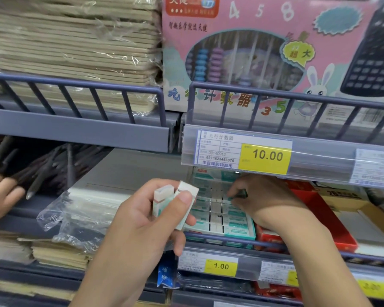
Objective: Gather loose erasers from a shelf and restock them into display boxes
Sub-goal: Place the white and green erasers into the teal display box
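While my left hand (155, 218) holds two loose erasers (175, 202) up in front of the shelf, thumb pressed over their white and green sleeves, my right hand (264, 200) is down in the display box (242, 231) with its fingertips pinching something small and dark against the packed rows. What that dark thing is, I cannot tell. The box sits on the lower shelf behind the rail (231, 241), just under the price strip (266, 155) of the shelf above, so my reach is low and cramped.

To do this step well, I judge I should first square up the erasers already in the box (215, 209), pushing them tight toward one side so a clean slot opens. Then I should feed the erasers from my left hand one at a time, sleeves facing the same way as their neighbours, sliding each in flat, not wedging it at an angle. Keeping my left hand close to the box shortens each handover. Another person's hand (0, 196) rests among the pens (42, 171) to the far left, well apart from my work.
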{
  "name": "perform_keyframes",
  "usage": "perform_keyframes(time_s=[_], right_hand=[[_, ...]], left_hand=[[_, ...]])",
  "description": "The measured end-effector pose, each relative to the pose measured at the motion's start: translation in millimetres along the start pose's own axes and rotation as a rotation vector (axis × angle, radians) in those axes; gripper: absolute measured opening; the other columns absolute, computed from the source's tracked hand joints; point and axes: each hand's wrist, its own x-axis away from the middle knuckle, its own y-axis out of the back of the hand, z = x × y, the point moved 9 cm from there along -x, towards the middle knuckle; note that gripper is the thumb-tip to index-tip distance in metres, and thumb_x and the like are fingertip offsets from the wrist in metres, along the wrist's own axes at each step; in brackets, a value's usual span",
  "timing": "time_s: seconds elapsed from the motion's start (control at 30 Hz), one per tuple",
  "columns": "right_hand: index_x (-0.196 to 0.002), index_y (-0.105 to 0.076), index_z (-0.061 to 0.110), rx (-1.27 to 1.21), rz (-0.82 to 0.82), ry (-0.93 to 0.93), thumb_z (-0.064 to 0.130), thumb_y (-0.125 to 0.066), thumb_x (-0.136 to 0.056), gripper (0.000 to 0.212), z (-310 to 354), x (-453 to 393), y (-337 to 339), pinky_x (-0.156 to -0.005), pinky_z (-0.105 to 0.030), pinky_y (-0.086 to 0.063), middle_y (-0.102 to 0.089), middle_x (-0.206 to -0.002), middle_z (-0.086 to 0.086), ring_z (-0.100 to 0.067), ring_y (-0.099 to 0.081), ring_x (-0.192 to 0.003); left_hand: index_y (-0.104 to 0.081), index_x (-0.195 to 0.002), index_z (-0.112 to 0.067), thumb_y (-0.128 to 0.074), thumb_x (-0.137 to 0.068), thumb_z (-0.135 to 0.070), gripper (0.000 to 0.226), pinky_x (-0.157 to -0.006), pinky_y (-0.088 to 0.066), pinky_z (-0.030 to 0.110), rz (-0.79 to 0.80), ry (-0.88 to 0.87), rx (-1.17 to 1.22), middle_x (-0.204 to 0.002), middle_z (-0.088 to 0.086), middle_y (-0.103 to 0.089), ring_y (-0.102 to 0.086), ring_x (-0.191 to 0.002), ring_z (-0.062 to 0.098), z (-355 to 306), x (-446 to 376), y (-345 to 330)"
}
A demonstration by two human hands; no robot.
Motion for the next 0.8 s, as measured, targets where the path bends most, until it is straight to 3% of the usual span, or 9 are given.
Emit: perform_keyframes(time_s=[0.13,0.23,0.37,0.4,0.5,0.67,0.73,0.8], right_hand=[[-0.118,-0.065,0.045,-0.070,-0.118,0.042,0.041,-0.060,-0.094,0.024,6.0,17.6,12.4,-0.083,-0.026,-0.049,-0.070,-0.106,0.021,-0.011,-0.064,-0.098],[-0.111,-0.067,0.050,-0.588,-0.256,0.215,0.035,-0.070,-0.089,0.027,22.4,48.6,24.5,-0.084,-0.021,-0.051,-0.072,-0.097,0.027,0.002,-0.066,-0.090],[-0.122,-0.070,0.033,-0.978,-0.032,0.535,0.010,-0.072,-0.085,0.043,63.6,80.0,18.8,-0.087,-0.042,-0.057,-0.072,-0.110,-0.001,-0.029,-0.066,-0.094],[-0.123,-0.071,0.027,-1.005,-0.024,0.580,0.006,-0.073,-0.085,0.044,67.5,83.8,19.9,-0.085,-0.042,-0.057,-0.071,-0.114,-0.003,-0.033,-0.065,-0.095],[-0.115,-0.074,0.022,-0.997,-0.129,0.591,0.007,-0.077,-0.083,0.035,66.5,85.9,25.4,-0.082,-0.037,-0.055,-0.072,-0.114,0.000,-0.024,-0.068,-0.095],[-0.101,-0.077,0.027,-0.894,-0.291,0.532,0.019,-0.080,-0.079,0.024,56.8,88.0,31.4,-0.081,-0.023,-0.052,-0.075,-0.106,0.010,-0.017,-0.069,-0.094],[-0.099,-0.078,0.034,-0.882,-0.329,0.453,0.028,-0.084,-0.079,0.022,44.9,88.8,35.0,-0.073,-0.019,-0.050,-0.075,-0.098,0.014,-0.012,-0.069,-0.084],[-0.092,-0.078,0.040,-0.850,-0.381,0.346,0.039,-0.082,-0.076,0.017,30.6,88.1,38.9,-0.067,-0.014,-0.050,-0.075,-0.085,0.020,-0.003,-0.068,-0.076]], left_hand=[[-0.078,-0.099,-0.027,-0.080,-0.071,-0.057,0.041,-0.048,-0.046,0.021,0.031,0.002,-0.034,-0.075,0.012,-0.073,-0.049,-0.046,0.021,-0.9,1.1,-1.6],[-0.078,-0.096,-0.027,-0.082,-0.068,-0.057,0.041,-0.043,-0.040,0.021,0.047,0.016,-0.046,-0.069,0.013,-0.070,-0.043,-0.041,0.020,-0.2,1.6,-3.3],[-0.076,-0.089,-0.021,-0.085,-0.066,-0.052,0.040,-0.037,-0.032,0.019,0.044,0.030,-0.024,-0.060,0.014,-0.062,-0.036,-0.037,0.017,1.0,2.9,-5.0],[-0.076,-0.087,-0.020,-0.087,-0.066,-0.051,0.039,-0.036,-0.031,0.019,0.043,0.039,-0.019,-0.059,0.014,-0.059,-0.035,-0.037,0.017,1.6,3.2,-5.7],[-0.074,-0.086,-0.019,-0.092,-0.074,-0.047,0.036,-0.034,-0.029,0.018,0.027,0.064,-0.001,-0.056,0.013,-0.053,-0.033,-0.038,0.014,2.9,3.9,-7.1],[-0.074,-0.090,-0.020,-0.076,-0.082,-0.051,0.032,-0.034,-0.028,0.020,-0.063,0.072,0.051,-0.059,0.009,-0.050,-0.033,-0.041,0.013,4.6,4.0,-1.5],[-0.075,-0.092,-0.019,-0.074,-0.090,-0.042,0.023,-0.035,-0.029,0.020,-0.099,0.061,0.109,-0.069,0.007,-0.058,-0.038,-0.046,0.013,4.9,4.0,3.1],[-0.077,-0.091,-0.018,-0.059,-0.087,-0.032,0.023,-0.035,-0.030,0.020,-0.116,0.045,0.154,-0.076,0.003,-0.062,-0.044,-0.050,0.012,4.0,4.1,6.9]])
